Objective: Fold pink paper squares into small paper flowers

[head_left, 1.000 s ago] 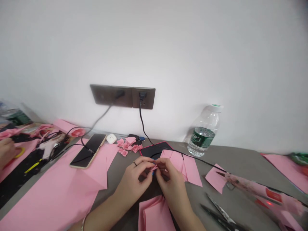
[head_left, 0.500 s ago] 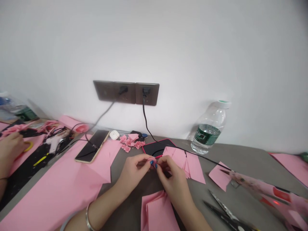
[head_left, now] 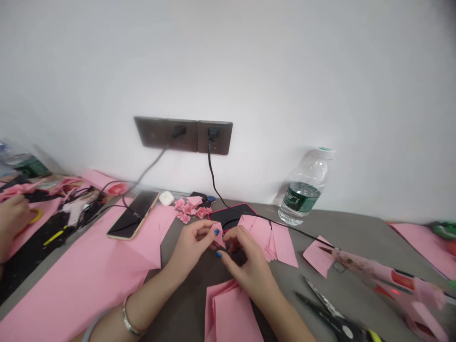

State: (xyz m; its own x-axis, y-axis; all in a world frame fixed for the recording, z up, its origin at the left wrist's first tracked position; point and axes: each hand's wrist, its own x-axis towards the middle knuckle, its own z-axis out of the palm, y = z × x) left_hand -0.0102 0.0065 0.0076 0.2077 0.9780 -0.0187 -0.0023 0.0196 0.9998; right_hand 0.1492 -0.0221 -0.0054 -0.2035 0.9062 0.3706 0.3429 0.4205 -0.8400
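Grey counter (head_left: 342,228) against a white wall (head_left: 228,61). Left hand (head_left: 190,249) pinches a small folded pink paper (head_left: 218,235) above the counter, beyond the near pink sheets (head_left: 231,313); right hand (head_left: 247,273) curls just beside it, contact unclear. Risk: a slack pinch could let the fold spring open or the paper drop.

The pink paper scrap (head_left: 218,235) is partly hidden between left hand (head_left: 190,247) and right hand (head_left: 249,275); the glue gun (head_left: 402,285) blurs.
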